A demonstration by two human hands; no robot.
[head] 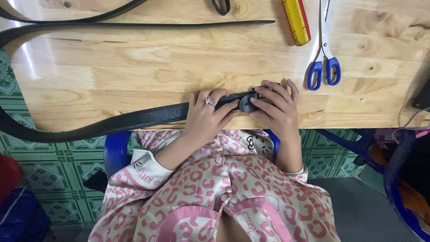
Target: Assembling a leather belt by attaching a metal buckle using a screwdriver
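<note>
Pinching black belt [134, 120] end w/ both hands on surface [179, 67]; left hand [207, 117] clamped on strap; right hand [277, 110] clamped on buckle [247, 103]; scissors [323, 54] nearby.

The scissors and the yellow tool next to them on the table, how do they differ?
The scissors have pale blades and blue loop handles; the yellow tool is one thick bar with a red edge. The scissors lie almost straight up the table, handles toward the person; the yellow tool tilts a little and runs off the top edge. Both lie untouched on the wooden table, beyond the right hand.
</note>
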